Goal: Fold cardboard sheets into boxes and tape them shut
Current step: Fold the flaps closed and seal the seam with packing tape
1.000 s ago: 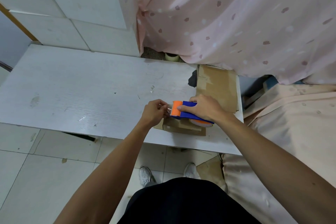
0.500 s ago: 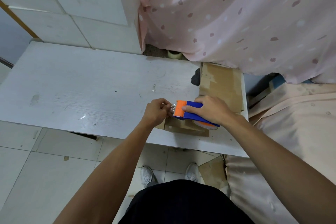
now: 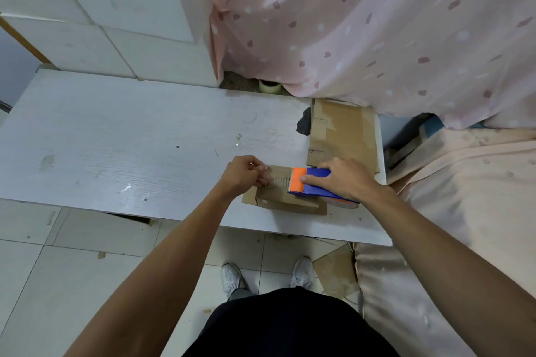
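Here, the free end of the clear tape [image 3: 277,178] is pinched by the left hand [image 3: 242,175], while the blue-and-orange plastic tape dispenser [image 3: 314,182] is gripped from above by the right hand [image 3: 345,180]. The strip is stretched between them over the small brown cardboard box [image 3: 285,203], which sits near the front edge of the white wood-grain table [image 3: 116,139]. If tension is lost, the thin glossy film may be wrinkled or stuck to itself. If it is laid askew, the seam may be missed, and the light box may be dragged.

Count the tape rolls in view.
2. One in the blue-orange dispenser held by the right hand; one pale roll, apparently tape, beyond the table's far edge under the curtain. More may be hidden.
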